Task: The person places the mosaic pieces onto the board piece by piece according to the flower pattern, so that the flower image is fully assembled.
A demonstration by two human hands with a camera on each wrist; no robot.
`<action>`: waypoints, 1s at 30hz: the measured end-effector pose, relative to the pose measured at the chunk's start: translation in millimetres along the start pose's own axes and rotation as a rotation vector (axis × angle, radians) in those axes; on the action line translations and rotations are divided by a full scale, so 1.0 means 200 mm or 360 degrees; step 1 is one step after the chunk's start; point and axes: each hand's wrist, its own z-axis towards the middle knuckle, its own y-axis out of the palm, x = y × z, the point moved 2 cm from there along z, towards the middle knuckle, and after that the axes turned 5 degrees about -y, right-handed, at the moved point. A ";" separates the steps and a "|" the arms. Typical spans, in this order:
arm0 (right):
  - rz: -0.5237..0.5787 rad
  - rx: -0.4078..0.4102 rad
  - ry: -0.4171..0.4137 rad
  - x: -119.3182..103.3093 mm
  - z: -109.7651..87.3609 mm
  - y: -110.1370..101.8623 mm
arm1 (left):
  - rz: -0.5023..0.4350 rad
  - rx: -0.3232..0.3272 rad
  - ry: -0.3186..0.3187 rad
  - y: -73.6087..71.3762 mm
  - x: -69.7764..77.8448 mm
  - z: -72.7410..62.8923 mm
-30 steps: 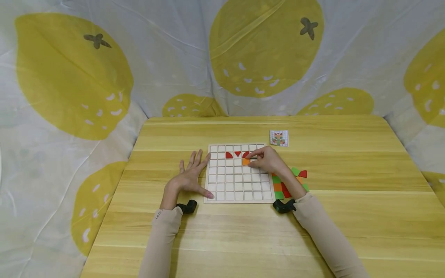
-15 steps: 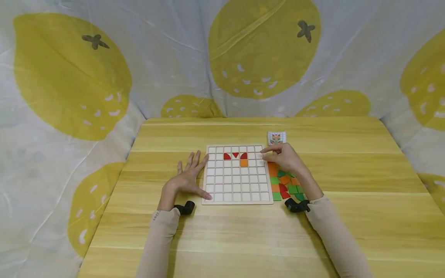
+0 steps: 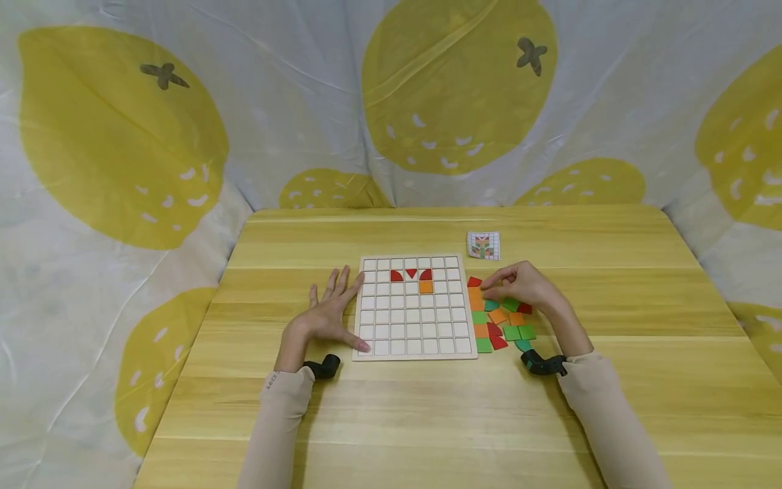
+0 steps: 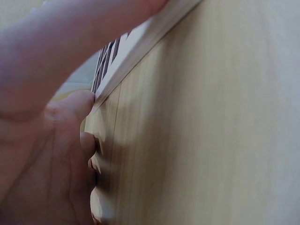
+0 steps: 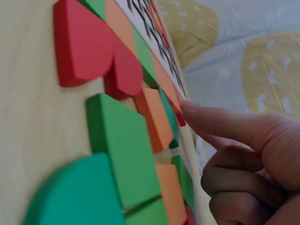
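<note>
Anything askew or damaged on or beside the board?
No visible damage. Only the loose tiles right of the board look untidy: several lie turned at odd angles, while the four placed pieces sit square in their cells.

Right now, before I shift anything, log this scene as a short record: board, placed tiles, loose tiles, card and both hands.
Board: grid board, flat on the wooden table
Placed tiles: two red quarter-circle tiles, a red triangle tile between them, an orange square tile below the right one
Loose tiles: red, orange, green and teal tiles, right of the board
Card: pattern card, beyond the far right corner
Left hand: spread at the board's left edge, thumb on the near corner
Right hand: fingers at the loose tiles; grip unclear
</note>
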 end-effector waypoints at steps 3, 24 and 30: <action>0.0051 -0.0003 0.0013 0.01 0.01 0.02 | -0.0003 -0.0004 -0.0001 0.00 0.00 0.00; 0.0036 0.0028 -0.0018 0.03 0.03 0.01 | 0.0011 -0.0008 -0.0002 0.00 0.01 0.00; 0.0046 0.0019 -0.0035 0.04 0.03 0.00 | 0.0014 -0.0004 -0.0001 0.00 0.01 0.00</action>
